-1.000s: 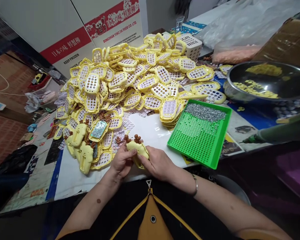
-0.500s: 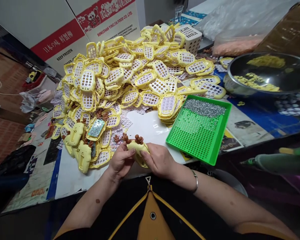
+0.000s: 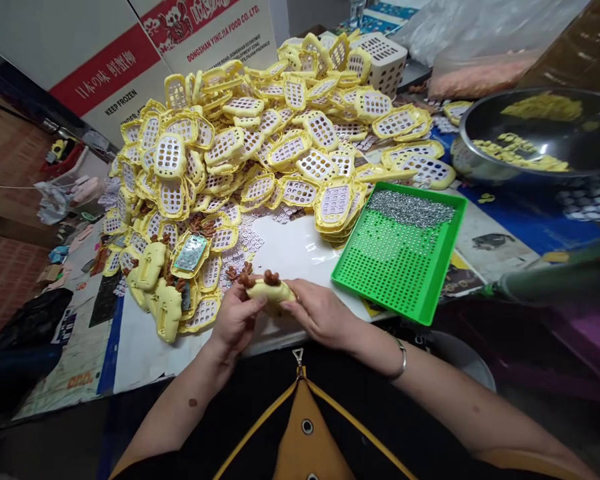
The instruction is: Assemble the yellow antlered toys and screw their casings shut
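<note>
Between my two hands is a yellow plastic toy case [image 3: 270, 292] with brown antler-shaped pieces [image 3: 271, 277] along its top edge. My left hand [image 3: 236, 317] grips its left end, thumb on the near face. At the right end my right hand [image 3: 323, 312] pinches it, also with the thumb in front; its far side is hidden. Similar yellow cases with brown antlers [image 3: 168, 310] lie in a small stack to the left. A yellow case half holding a green circuit board [image 3: 191, 253] rests just behind them.
A large heap of yellow case halves with white keypads [image 3: 285, 150] fills the table's back. To the right sits a green perforated tray [image 3: 393, 277] holding many small screws [image 3: 413, 210]. Beyond it stands a steel bowl [image 3: 465, 157] with small yellow parts. Printed cartons [image 3: 115, 73] stand behind.
The toy case has tilted, so its top edge now faces me more and less of its face shows. Both hands still hold it. The view has shifted slightly.
</note>
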Action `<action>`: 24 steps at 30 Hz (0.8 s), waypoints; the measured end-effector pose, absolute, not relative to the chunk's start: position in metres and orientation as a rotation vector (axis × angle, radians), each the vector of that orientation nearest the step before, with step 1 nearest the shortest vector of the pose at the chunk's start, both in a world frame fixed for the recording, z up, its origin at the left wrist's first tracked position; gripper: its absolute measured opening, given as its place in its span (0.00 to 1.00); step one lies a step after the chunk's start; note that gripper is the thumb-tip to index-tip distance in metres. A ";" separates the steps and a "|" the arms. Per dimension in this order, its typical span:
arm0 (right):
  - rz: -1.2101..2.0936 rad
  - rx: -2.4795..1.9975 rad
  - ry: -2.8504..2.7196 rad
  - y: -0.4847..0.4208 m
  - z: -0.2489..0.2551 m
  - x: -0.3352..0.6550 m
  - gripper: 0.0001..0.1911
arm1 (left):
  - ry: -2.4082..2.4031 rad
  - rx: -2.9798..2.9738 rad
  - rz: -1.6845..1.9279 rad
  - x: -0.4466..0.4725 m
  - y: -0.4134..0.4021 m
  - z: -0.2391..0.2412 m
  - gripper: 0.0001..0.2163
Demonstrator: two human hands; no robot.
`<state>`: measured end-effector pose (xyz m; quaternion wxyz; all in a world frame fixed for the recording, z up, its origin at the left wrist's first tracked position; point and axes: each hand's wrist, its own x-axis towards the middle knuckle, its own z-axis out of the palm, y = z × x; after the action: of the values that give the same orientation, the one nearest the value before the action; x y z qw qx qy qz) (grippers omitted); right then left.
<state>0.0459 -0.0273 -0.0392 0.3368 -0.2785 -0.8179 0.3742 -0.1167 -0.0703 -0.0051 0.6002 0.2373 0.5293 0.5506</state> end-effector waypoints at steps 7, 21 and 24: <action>0.811 -0.714 -1.896 -0.031 -0.034 0.039 0.07 | 1.454 0.916 1.240 -0.108 -0.077 -0.011 0.13; 0.747 -0.738 -1.977 -0.021 -0.047 0.052 0.10 | 1.680 1.976 0.671 -0.110 -0.078 -0.005 0.17; 0.719 -0.850 -1.912 -0.025 -0.052 0.049 0.10 | 1.741 2.100 0.600 -0.099 -0.075 -0.006 0.17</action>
<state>0.0494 -0.0254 -0.0518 0.4480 -0.3434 -0.7727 0.2904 -0.0987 -0.0746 -0.0055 0.1733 0.7404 0.6139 0.2117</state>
